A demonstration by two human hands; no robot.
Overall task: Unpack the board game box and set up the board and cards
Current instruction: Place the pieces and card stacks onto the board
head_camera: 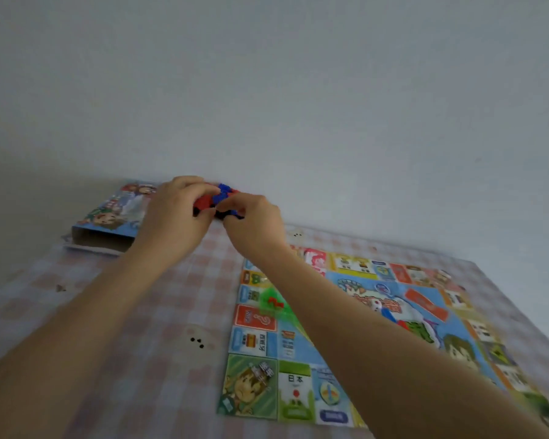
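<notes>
Evidently to sort them, left hand (pixel 175 217) and right hand (pixel 255 223) each pinch, grip narrow, the red-and-blue plastic pieces (pixel 222 193) beyond the unfolded board (pixel 450 324).

Dim, flat daylight; soft overall blur; wide-angle bending at edges.

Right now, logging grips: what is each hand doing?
Left hand: gripping the cluster of small red and blue plastic pieces.
Right hand: pinching the same cluster.

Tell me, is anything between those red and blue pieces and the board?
Nothing visible: the left hand and right hand hold the pieces just beyond the board. A green translucent piece lies on its left edge.
</notes>
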